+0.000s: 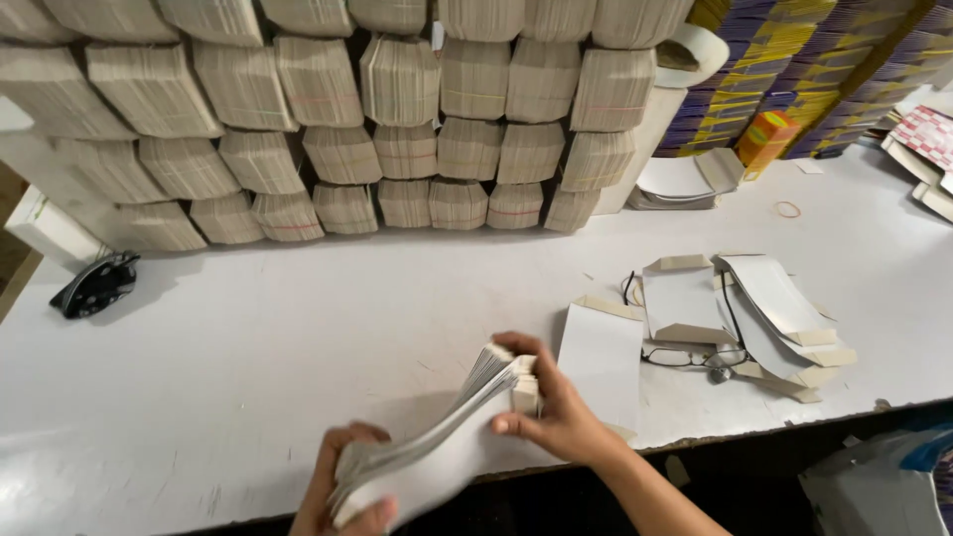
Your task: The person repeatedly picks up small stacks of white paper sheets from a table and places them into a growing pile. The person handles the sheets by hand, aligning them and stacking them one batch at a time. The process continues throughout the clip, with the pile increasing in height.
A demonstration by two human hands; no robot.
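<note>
Both hands clamped on a stack of flat white cartons (437,447) at the near edge of the worktop (248,337): left hand (342,491) gripping its near end, right hand (556,412) pinching its far end. Just right, loose flat cartons (685,303) over a pair of spectacles (690,355); far behind, a wall of bundled cartons (397,119).

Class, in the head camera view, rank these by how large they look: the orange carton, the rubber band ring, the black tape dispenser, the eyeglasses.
1. Black tape dispenser and black-framed eyeglasses: alike, unranked.
3. Small orange carton, though farther from the camera.
4. Thin tan rubber band ring.
</note>
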